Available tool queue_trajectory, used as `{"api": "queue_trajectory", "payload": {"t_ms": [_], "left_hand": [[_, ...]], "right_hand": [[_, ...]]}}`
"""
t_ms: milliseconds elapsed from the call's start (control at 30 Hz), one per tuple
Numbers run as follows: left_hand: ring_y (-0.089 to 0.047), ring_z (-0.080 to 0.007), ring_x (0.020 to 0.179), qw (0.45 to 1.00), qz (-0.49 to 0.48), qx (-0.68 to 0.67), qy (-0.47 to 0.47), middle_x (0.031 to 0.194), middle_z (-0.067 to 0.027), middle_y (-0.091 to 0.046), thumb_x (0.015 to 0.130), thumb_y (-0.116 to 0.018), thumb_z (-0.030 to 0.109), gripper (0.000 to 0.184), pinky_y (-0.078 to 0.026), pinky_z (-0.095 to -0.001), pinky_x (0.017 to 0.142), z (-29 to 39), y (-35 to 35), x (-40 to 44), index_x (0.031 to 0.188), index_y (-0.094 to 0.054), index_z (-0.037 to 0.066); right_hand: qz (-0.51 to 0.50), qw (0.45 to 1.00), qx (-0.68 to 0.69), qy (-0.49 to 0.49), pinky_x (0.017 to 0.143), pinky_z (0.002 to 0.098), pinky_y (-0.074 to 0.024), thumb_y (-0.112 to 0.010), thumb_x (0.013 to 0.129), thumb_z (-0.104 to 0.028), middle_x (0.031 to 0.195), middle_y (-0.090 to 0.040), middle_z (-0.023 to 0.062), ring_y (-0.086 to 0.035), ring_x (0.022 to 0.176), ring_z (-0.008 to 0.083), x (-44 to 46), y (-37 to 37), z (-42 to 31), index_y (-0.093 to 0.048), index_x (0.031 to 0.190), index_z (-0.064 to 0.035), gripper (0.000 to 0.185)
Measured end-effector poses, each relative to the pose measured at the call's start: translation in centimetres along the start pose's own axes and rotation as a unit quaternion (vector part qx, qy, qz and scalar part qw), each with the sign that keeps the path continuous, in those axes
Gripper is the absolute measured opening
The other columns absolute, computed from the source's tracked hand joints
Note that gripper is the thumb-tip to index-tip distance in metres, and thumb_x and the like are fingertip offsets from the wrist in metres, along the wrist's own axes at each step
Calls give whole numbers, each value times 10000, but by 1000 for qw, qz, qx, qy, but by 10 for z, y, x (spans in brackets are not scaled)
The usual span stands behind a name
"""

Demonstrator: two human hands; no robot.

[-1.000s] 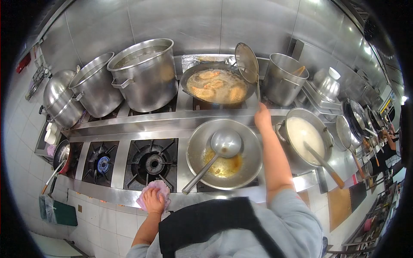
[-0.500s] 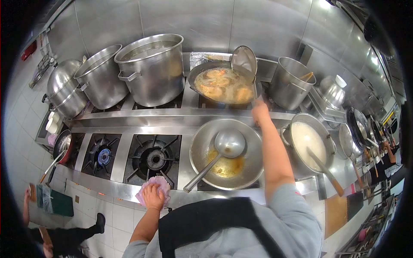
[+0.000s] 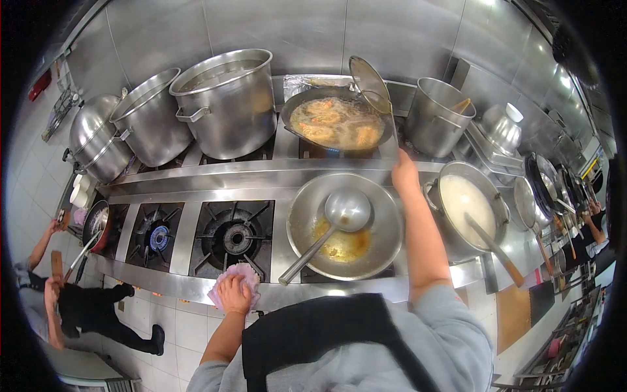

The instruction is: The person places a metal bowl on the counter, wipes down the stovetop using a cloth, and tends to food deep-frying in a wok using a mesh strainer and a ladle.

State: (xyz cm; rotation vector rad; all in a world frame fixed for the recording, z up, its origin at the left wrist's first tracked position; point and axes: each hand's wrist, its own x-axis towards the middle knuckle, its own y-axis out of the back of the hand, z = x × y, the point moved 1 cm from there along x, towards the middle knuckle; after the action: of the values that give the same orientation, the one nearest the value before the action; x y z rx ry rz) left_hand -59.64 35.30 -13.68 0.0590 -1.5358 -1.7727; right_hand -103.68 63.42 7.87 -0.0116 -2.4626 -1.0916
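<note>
My right hand (image 3: 405, 171) is closed around the handle of a round strainer (image 3: 369, 80), whose head stands tilted at the back right of a dark wok (image 3: 291, 124). Golden pieces of food (image 3: 323, 111) bubble in oil inside that wok. My left hand (image 3: 233, 294) presses on a bunched pink cloth (image 3: 251, 279) at the stove's front edge, fingers curled over it. Between my arms sits a wide steel wok (image 3: 386, 242) with a little brownish oil. A large ladle (image 3: 348, 210) rests in it, handle toward me.
Tall steel pots (image 3: 228, 111) line the back left, and another pot (image 3: 439, 117) stands back right. A pot of whitish liquid (image 3: 465, 202) holds a long-handled tool. Left of the steel wok, one burner (image 3: 158, 238) shows a blue flame. A person (image 3: 85, 307) stands at far left.
The strainer's head has turned and shifted slightly left and up; my right hand has moved a little right. My left hand stays on the cloth. The person at left has come further into view.
</note>
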Motion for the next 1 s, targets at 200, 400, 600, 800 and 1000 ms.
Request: {"api": "queue_trajectory", "payload": {"t_ms": [200,400,600,800,1000], "left_hand": [[-478,-285,1067,1000,6,-3,-4,1060,-81,-542,760,-578,237,246,-325,-439,947,-2,-2,0,992,-599,156],[-472,-299,1075,1000,-2,-11,-6,1077,-100,-540,780,-558,255,259,-318,-441,950,0,1,-1,1008,-592,138],[-469,-300,1085,1000,-5,-15,-2,1089,-101,-540,778,-557,237,265,-311,-441,961,4,4,1,1018,-594,132],[-481,-279,1088,1000,6,-29,-9,1087,-82,-552,759,-570,223,272,-309,-436,974,2,4,0,1013,-606,133],[-489,-273,1090,999,0,-34,-8,1097,-82,-560,771,-565,238,268,-309,-429,977,1,5,1,1008,-619,123]], "right_hand": [[34,998,47,-3,835,417,-450,-431,802,-30,1010,-603,255,-588,951,371,-35,23,-3,-478,1264,-32,465],[-15,989,136,-57,729,354,-472,-428,806,-25,864,-632,191,-617,797,279,-51,26,3,-485,1264,-46,461],[-38,964,247,-96,485,265,-408,-403,834,-10,684,-556,49,-495,522,125,-76,27,5,-448,1296,-43,465],[-151,809,532,-197,349,219,-294,-404,861,-22,663,-497,31,-357,403,66,-136,82,-13,-366,1327,-13,467],[-203,800,507,-250,322,202,-259,-404,856,-5,661,-501,38,-342,389,52,-205,134,-12,-392,1302,-8,446]]}}
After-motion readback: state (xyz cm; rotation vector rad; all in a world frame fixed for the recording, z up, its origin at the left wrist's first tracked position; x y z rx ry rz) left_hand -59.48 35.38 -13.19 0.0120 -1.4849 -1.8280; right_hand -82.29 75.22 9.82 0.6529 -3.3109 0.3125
